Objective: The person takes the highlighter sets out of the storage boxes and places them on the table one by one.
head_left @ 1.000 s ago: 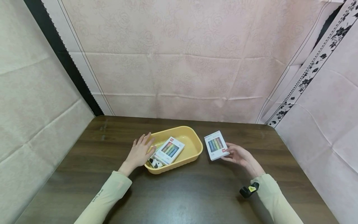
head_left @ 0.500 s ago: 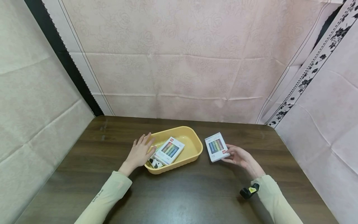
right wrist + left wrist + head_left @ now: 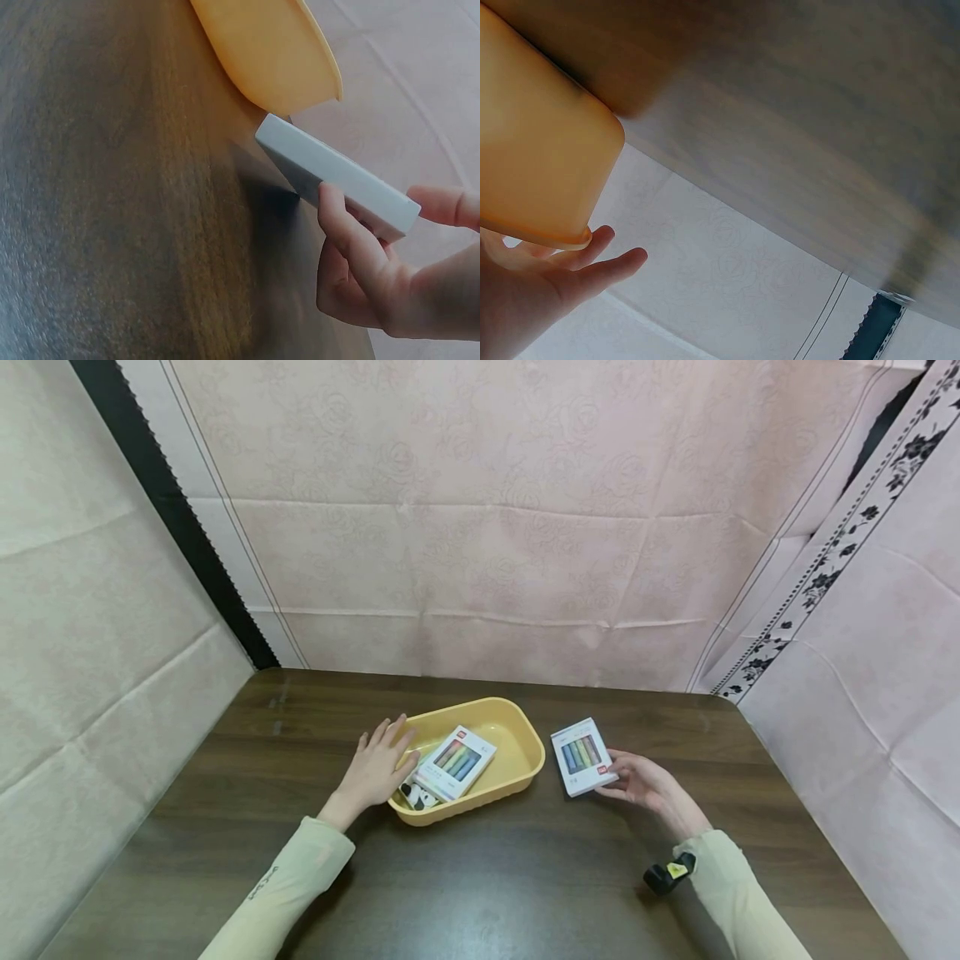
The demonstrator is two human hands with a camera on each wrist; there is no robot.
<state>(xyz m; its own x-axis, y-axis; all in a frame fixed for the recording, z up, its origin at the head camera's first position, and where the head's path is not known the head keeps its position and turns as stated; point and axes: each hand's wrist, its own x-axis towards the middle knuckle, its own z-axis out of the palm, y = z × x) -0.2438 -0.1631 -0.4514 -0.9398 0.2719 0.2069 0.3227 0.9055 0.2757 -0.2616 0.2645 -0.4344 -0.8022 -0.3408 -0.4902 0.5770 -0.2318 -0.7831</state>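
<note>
My right hand [image 3: 645,781] pinches the lower right corner of a white box of coloured sticks [image 3: 581,757], to the right of the yellow basket [image 3: 517,785]. In the right wrist view, the box [image 3: 337,172] is tilted, its far end near the table, with curled fingers below it and the thumb at its near end. My left hand [image 3: 372,768] lies at the basket's left end with its fingers spread and fairly straight. From the left wrist, that hand [image 3: 544,281] shows right at the basket's rim [image 3: 562,241]. Inside the basket, a similar white box [image 3: 455,763] leans on a black-and-white patterned item [image 3: 417,796].
The dark wooden table [image 3: 465,893] extends around the basket. Pale patterned cloth [image 3: 487,568] hangs behind it and at both sides. A black device with a yellow mark [image 3: 667,872] sits at the right wrist.
The box in my right hand has shifted very slightly down and to the right. My left hand and the basket stay where they were.
</note>
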